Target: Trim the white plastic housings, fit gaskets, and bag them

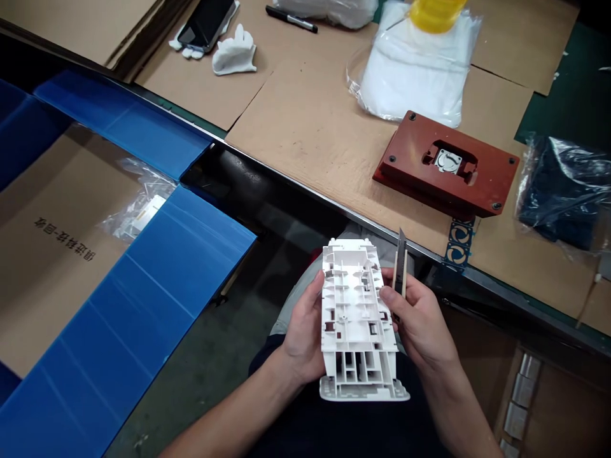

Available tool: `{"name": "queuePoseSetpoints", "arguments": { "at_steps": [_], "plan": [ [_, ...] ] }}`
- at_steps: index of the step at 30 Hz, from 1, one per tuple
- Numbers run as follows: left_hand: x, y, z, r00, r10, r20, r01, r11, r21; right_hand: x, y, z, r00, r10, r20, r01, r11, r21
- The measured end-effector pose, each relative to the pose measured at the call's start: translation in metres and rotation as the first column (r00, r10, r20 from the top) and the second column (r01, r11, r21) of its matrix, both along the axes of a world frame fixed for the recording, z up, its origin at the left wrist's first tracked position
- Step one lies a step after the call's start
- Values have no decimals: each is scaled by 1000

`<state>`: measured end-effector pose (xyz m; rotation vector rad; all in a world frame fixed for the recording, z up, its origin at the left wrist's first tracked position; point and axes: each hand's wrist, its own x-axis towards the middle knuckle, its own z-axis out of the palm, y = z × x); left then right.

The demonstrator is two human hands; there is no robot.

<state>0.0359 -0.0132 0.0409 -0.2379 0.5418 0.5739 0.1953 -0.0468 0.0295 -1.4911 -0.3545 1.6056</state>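
There is one left hand (305, 327), one right hand (422, 312), one white plastic part (356, 299), one utility knife (400, 261), one red-brown block (489, 175), one phone (206, 25), one black marker (291, 19) and one blue box (128, 343).

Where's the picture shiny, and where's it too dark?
In the head view: white glare on the plastic bag at far right, pale streaks on the blue flap, the white plastic part very bright, and deep shadow beneath the cardboard-covered table.
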Motion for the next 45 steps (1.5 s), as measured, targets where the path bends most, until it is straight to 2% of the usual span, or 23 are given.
{"name": "queuePoseSetpoints", "arguments": {
  "at_steps": [5,7,9,11,14,17,19,23,34,36,38,40,42,43,44,45],
  "plan": [
    [-4,-2,-8,997,-42,-57,44,998,33,3,-1,-6,999,16,28,-16,1000,5],
    [-7,-4,-13,983,-54,-176,71,994,89,6,-1,-9,992,30,124,-31,999,10],
    [-11,-6,-16,941,-51,-335,128,969,211,9,1,-10,965,27,262,-40,998,46],
    [-13,-6,-16,884,-25,-467,218,906,364,12,2,-7,950,36,309,-72,992,108],
    [-12,-4,-13,802,27,-596,363,770,524,14,2,-2,979,142,148,-168,969,181],
    [-11,0,-11,725,86,-684,471,663,582,13,-1,-1,978,205,-22,-195,954,226],
    [-11,1,-10,699,112,-706,505,622,599,12,-3,-3,975,204,-86,-177,952,250],
    [-12,0,-9,681,130,-721,535,583,611,10,-6,-6,972,190,-138,-150,955,258],
    [-9,-3,1,591,218,-776,586,545,600,12,-6,-9,966,186,-179,-131,951,281],
    [-10,-4,-1,585,219,-781,585,552,594,11,-6,-10,966,183,-183,-128,951,280],
    [-11,-6,-5,606,189,-773,554,597,580,9,-5,-10,968,179,-177,-126,953,276],
    [-14,-7,-11,655,134,-743,472,696,542,8,-2,-9,977,163,-134,-123,955,269],
    [-17,-6,-14,706,108,-700,324,829,456,10,1,-8,991,134,-15,-126,961,248],
    [-19,-4,-13,724,131,-677,230,880,416,12,2,-6,990,125,72,-138,964,227],
    [-21,-1,-12,735,176,-655,137,908,397,15,2,-4,977,126,170,-160,966,202],
    [-23,3,-9,738,235,-632,55,914,403,19,1,-2,951,141,275,-194,965,174]
  ]
}}
